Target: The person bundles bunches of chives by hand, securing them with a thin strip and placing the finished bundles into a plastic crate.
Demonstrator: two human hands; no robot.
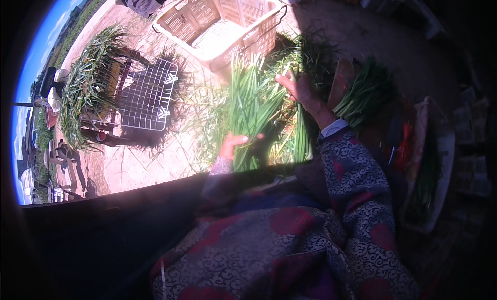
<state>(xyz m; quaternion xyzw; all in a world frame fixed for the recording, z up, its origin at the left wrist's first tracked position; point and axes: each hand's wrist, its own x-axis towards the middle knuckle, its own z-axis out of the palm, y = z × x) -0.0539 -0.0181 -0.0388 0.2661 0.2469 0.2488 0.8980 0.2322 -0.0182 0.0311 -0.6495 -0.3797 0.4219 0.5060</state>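
My left hand [234, 144] is closed around the lower part of a bunch of green chives [251, 100], whose long flat leaves fan upward in bright sun. To the right of the bunch is my right hand [303, 92], its fingers and thumb drawn together by the leaf edges. What it holds, if anything, is too small to make out. Loose green chives [301, 139] lie beneath it, among a heap of cut and withered leaves [284, 119].
A pale slotted plastic crate [222, 54] stands beyond my hands. On the left is a metal wire rack [147, 93] with leafy greens [93, 88] heaped over it. More chives [367, 90] lie in shade at the right, near a long pale crate [445, 160].
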